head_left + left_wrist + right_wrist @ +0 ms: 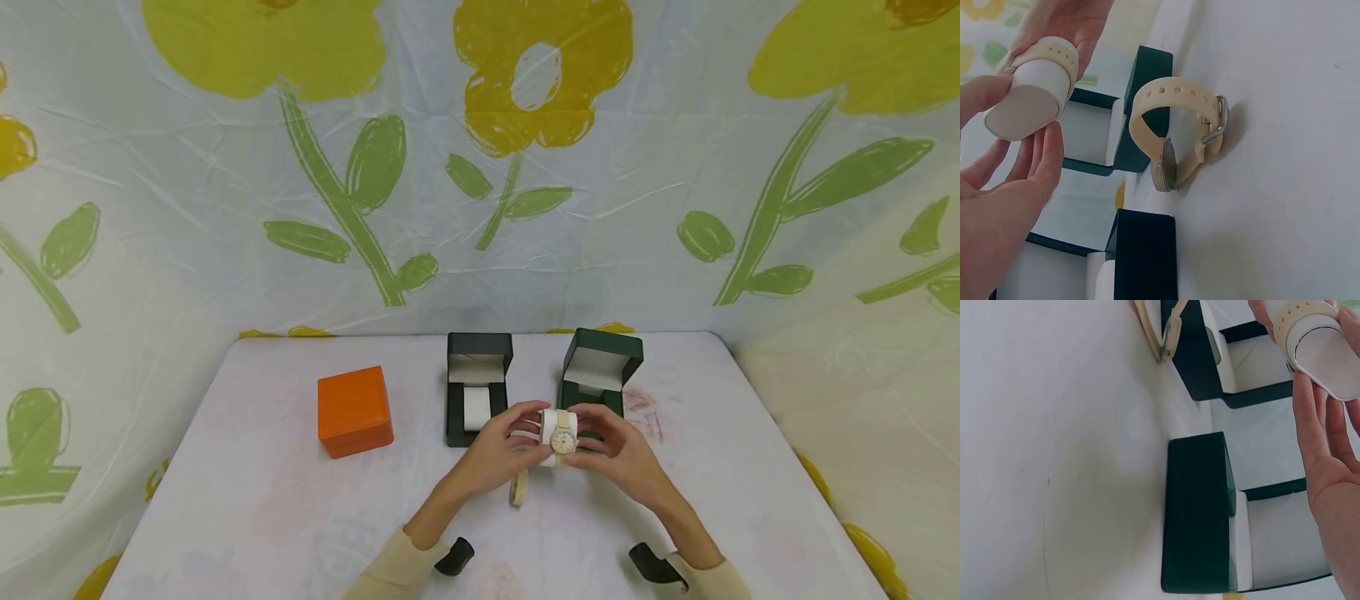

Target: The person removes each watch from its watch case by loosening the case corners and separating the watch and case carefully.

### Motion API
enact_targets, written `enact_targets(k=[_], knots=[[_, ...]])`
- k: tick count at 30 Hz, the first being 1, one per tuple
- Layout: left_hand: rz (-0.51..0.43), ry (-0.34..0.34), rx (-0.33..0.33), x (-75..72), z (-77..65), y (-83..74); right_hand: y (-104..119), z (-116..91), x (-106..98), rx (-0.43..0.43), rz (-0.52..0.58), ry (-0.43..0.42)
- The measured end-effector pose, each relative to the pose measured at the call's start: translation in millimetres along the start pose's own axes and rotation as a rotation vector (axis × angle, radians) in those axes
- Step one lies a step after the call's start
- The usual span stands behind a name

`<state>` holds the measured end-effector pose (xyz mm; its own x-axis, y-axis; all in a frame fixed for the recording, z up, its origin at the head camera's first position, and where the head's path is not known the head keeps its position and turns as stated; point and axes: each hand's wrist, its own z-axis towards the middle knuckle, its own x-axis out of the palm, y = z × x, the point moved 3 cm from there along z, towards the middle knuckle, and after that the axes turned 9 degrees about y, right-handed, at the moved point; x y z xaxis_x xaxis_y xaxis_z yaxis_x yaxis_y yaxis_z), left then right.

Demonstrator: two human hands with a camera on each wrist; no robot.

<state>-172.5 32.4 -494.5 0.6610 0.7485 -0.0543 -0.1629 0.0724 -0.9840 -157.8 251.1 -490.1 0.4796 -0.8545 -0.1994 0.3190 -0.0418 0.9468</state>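
Note:
In the head view both hands hold a white watch cushion (549,423) upright between them. A watch (563,442) with a cream strap and gold-rimmed round dial is wrapped around it. My left hand (491,454) grips the cushion's left end with thumb and fingertips. My right hand (630,457) pinches the other end, fingers behind and thumb near the dial. On the table below the left hand lies a second cream-strapped watch (518,490). The left wrist view shows its strap (1175,94) buckled into a loop, standing on edge.
Behind the hands stand two open-lidded watch boxes: a dark one (455,408) with a white cushion (476,408) inside, and a green one (630,350) to its right, partly hidden by the right hand. A closed orange box (354,408) sits farther left on the white-covered table (255,500).

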Motion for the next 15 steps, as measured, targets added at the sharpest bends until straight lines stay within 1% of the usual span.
enact_targets(k=[8, 15], knots=[[-0.017, -0.018, -0.001, -3.2, -9.0, 0.4, -0.9, 3.9, 7.2, 0.017, 0.011, 0.001], [-0.034, -0.009, 0.006, -7.0, -13.9, 0.2, -0.6, 8.9, 11.4, -0.003, -0.014, 0.015]])
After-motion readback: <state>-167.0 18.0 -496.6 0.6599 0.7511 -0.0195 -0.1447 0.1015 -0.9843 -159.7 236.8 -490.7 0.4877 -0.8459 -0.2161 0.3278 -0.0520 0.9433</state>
